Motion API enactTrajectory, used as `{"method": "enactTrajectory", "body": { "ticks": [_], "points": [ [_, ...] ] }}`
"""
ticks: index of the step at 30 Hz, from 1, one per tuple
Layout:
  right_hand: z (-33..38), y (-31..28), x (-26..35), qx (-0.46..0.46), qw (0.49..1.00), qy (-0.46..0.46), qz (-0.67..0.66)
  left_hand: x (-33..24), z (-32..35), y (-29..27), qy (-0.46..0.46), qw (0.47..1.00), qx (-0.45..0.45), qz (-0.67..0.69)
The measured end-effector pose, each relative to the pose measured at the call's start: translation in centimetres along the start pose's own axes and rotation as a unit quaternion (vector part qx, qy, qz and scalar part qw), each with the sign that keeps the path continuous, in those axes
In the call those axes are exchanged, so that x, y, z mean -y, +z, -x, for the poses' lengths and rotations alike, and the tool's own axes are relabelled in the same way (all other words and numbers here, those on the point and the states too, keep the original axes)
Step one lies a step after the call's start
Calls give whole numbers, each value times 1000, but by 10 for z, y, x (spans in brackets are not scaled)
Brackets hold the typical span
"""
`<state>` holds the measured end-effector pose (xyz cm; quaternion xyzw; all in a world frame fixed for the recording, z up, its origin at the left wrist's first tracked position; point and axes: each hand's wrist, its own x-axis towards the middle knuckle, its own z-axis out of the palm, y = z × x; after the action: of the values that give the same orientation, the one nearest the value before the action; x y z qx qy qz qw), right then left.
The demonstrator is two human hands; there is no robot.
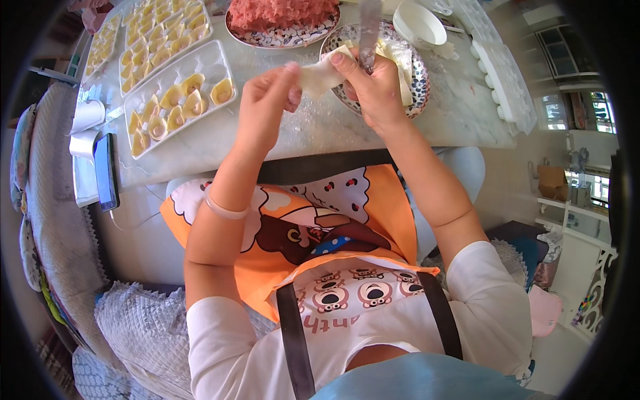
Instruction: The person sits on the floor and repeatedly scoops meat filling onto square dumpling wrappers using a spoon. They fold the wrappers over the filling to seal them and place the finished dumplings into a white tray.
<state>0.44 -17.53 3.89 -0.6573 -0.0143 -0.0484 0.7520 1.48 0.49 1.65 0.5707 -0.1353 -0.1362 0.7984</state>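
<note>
A thin, pale wonton wrapper [319,77] is stretched between my two hands above the table. My left hand [268,100] pinches its left edge between thumb and fingers. At the other edge, the thumb of my right hand [375,90] presses the wrapper. That same hand also grips a flat metal utensil [370,30], smeared and pointing up; its lower end is hidden by my fingers. Below my right hand lies a patterned plate [420,83] with pale floury wrappers [403,67]. Beyond my hands, pink minced meat [283,12] is heaped on another patterned plate [267,39].
White trays [193,127] of folded wontons [175,97] fill the table's left side. A white bowl [420,25] stands at the back right, near clear plastic trays [503,87]. A phone [107,172] leans at the left edge, cable attached. Flour dusts the marble table [293,137].
</note>
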Motion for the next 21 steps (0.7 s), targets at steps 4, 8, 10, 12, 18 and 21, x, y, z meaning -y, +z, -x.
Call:
{"method": "enactTrajectory", "body": {
  "ticks": [4,8,10,12,18,21],
  "points": [
    [-5,17,8,-25,984,45,-170,18,-2,10,-10,967,-31,253],
    [-3,28,2,-54,991,19,-123,12,2,39,44,966,32,254],
    [4,27,-6,-56,995,28,-79,14,0,38,53,965,12,256],
    [11,26,-13,-67,997,13,-29,13,0,37,44,955,-54,290],
    [-10,-56,-7,-59,967,-72,236,16,1,19,-25,941,-110,318],
    [-40,-126,34,-144,862,-117,471,5,4,22,-68,943,-103,308]
  ]
}}
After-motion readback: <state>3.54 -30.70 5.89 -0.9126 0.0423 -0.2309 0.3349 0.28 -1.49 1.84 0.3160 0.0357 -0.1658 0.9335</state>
